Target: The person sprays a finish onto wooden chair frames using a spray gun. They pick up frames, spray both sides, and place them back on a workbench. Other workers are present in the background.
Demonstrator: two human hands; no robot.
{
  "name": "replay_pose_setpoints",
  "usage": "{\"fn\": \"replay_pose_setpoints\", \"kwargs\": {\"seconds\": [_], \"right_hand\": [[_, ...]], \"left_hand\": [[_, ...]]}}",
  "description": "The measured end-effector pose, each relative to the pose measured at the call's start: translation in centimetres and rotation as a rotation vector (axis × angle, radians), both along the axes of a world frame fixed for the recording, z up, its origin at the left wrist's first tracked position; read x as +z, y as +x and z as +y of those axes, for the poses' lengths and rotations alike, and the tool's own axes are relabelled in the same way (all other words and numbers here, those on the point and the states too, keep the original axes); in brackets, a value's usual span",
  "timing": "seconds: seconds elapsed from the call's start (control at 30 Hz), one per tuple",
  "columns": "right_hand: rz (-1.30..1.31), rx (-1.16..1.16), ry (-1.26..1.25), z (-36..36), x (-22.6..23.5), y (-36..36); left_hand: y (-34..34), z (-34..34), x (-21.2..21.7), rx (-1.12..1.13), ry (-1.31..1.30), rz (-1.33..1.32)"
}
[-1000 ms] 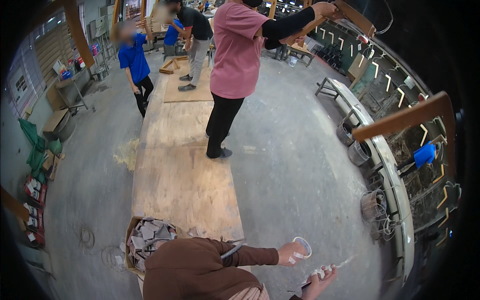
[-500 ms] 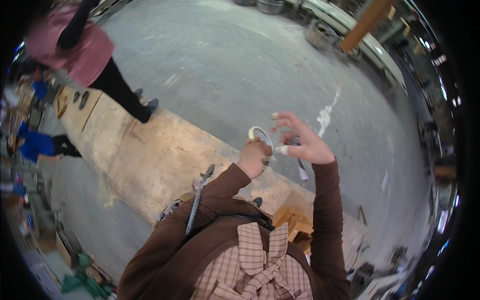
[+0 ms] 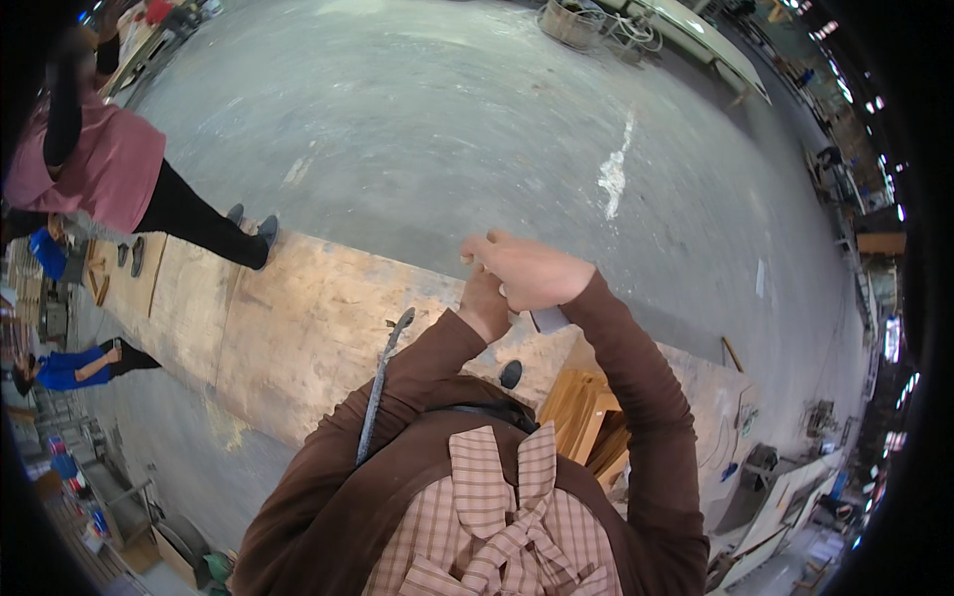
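Observation:
My left hand (image 3: 483,307) is in front of my chest, its fingers closed and largely covered by my right hand. The roll of pale tape it gripped half a second ago is hidden now. My right hand (image 3: 538,270) lies over the left one with its fingers curled. Below its wrist shows a flat grey-white piece (image 3: 549,319); its kind is unclear. Against my left sleeve rests a long grey bar (image 3: 376,397) with a bent upper end.
Plywood sheets (image 3: 298,338) cover the floor before me. Wooden frames (image 3: 576,407) stand close by my right side. A person in a pink top (image 3: 109,164) stands at the left; another in blue (image 3: 75,370) is farther off. A round tub (image 3: 571,22) sits at the far side.
My right hand has moved left and down onto my left hand, covering the tape roll. The view has shifted, and the person in pink now appears farther left.

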State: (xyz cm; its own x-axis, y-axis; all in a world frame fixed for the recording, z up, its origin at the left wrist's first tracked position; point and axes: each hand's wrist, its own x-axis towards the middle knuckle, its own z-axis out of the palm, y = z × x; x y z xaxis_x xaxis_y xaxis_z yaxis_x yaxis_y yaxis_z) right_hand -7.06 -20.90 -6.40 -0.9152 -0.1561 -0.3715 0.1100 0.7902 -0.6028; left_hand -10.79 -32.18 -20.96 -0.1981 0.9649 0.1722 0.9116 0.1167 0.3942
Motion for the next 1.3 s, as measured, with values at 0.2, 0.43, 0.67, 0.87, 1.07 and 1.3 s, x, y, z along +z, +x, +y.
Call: {"fn": "replay_pose_setpoints", "kwargs": {"seconds": [0.2,0.43,0.67,0.87,1.07,1.3], "right_hand": [[0.029,-0.093,0.214,0.3,0.8,1.2],[-0.018,-0.243,-0.029,4.4,-0.5,4.5],[0.152,-0.446,-0.364,5.9,-0.6,10.1],[0.132,-0.475,-0.440,4.4,-0.9,12.3],[0.053,-0.559,-0.332,3.6,-2.5,13.6],[0.067,-0.506,0.137,2.4,-3.8,14.9]], "left_hand": [[0.8,0.7,0.9,-0.091,0.101,-0.121],[2.2,1.6,2.5,-0.265,0.333,-0.007],[3.8,3.3,2.4,-0.387,0.052,-0.023],[4.5,4.4,-0.5,-0.592,0.369,-0.137],[4.8,5.4,-1.4,-0.807,0.341,0.173],[7.2,6.9,-1.8,-0.752,-0.154,-0.264]]}}
